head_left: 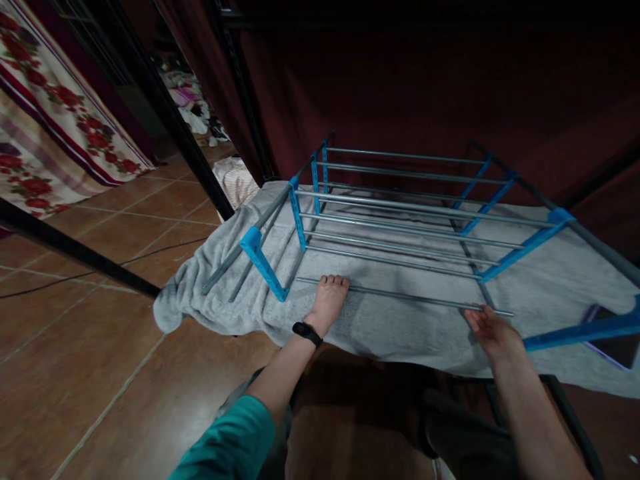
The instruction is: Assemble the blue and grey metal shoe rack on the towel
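Observation:
A loose grey metal rod (405, 295) lies lengthwise along the near side of a partly built rack (390, 202) of metal tubes and blue plastic brackets. Toward the rod's left end, my left hand (331, 293), with a black band on its wrist, is closed over it. My right hand (487, 327) grips the rod close to its right end, thumb and fingers around it. A blue bracket (265, 263) stands just left of the rod. On the right, another blue bracket (580, 332) reaches past my right wrist.
The rack rests on a grey blanket (215, 243). A dark flat device (613, 340) lies at the right under the bracket. Black metal posts (173, 113) rise at the left, before a floral curtain (65, 107). A cable (115, 260) crosses the tiled floor.

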Demonstrator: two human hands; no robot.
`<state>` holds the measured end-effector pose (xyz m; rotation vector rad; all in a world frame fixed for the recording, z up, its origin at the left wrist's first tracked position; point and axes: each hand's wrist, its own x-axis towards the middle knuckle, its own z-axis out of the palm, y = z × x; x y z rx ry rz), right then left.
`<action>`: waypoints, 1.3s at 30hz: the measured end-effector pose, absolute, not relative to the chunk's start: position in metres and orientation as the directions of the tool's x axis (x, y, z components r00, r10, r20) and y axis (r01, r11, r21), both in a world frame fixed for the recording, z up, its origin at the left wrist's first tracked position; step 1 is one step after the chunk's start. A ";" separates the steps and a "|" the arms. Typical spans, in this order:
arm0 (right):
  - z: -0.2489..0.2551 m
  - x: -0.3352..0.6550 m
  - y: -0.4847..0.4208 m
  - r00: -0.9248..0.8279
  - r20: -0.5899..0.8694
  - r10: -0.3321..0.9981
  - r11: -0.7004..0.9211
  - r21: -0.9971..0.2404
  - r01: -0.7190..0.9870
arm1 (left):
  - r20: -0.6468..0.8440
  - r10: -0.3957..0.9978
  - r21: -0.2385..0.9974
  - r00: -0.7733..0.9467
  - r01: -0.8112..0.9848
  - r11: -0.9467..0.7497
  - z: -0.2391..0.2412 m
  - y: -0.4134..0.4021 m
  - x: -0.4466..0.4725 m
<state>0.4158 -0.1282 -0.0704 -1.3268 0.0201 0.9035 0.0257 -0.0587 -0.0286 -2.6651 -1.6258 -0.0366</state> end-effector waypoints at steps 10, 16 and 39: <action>-0.066 0.412 -0.125 0.668 -0.531 0.521 -0.036 -0.796 -0.604 | 0.046 0.893 -0.037 0.448 0.894 -0.447 -0.031 -0.059 0.028; -0.061 0.408 -0.125 0.670 -0.532 0.517 -0.039 -0.797 -0.603 | 0.050 0.893 -0.020 0.446 0.895 -0.446 -0.032 -0.059 0.026; -0.068 0.411 -0.125 0.673 -0.487 0.556 0.040 -0.794 -0.607 | 0.156 0.967 0.516 -0.203 0.851 0.096 -0.013 -0.033 -0.029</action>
